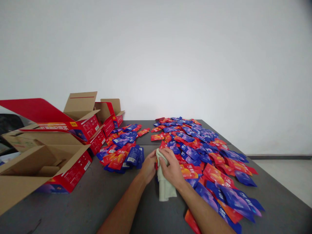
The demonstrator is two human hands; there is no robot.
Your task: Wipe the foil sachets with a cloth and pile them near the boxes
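A pale green cloth point(164, 185) is bunched in my right hand point(173, 167), and its loose end hangs toward the dark table. My left hand point(148, 166) is closed right beside it, fingertips at the cloth's upper edge. Between the two hands shows a sliver of red, coloured like the pouches; most of what the left fingers grip is hidden. Just right of my hands spreads a large heap of red and blue pouches point(192, 152). To the left lies a smaller pile of similar pouches point(120, 156).
Open red cardboard boxes stand along the left side: a near one point(75, 172) with its flaps out, others point(90, 126) behind it. The dark grey table point(97, 208) reaches back to a white wall point(156, 58). A black chair point(9, 123) shows at far left.
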